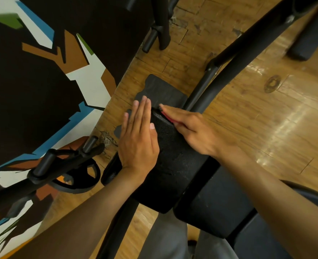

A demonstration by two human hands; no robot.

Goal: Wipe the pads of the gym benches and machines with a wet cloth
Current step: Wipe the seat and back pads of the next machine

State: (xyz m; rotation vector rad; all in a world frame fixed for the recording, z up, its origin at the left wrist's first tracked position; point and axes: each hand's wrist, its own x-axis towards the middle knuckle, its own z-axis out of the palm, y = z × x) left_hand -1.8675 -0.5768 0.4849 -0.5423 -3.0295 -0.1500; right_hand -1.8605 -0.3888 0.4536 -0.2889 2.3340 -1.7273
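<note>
A black textured machine pad (173, 156) runs lengthwise in the middle of the view. My left hand (138, 135) lies flat against its left side, fingers straight and together. My right hand (190, 128) lies flat along the pad's right upper side and presses a red cloth (166, 116) onto it. Only a thin strip of the cloth shows under the fingers. A second dark seat pad (216, 206) sits just below and to the right.
Black frame tubes (234, 58) cross the wooden floor (266, 118) to the upper right. A black rubber mat (160, 90) lies beyond the pad. Handle pegs (68, 156) and a weight plate (81, 176) stand at left beside a painted wall (42, 81). My grey trouser legs are below.
</note>
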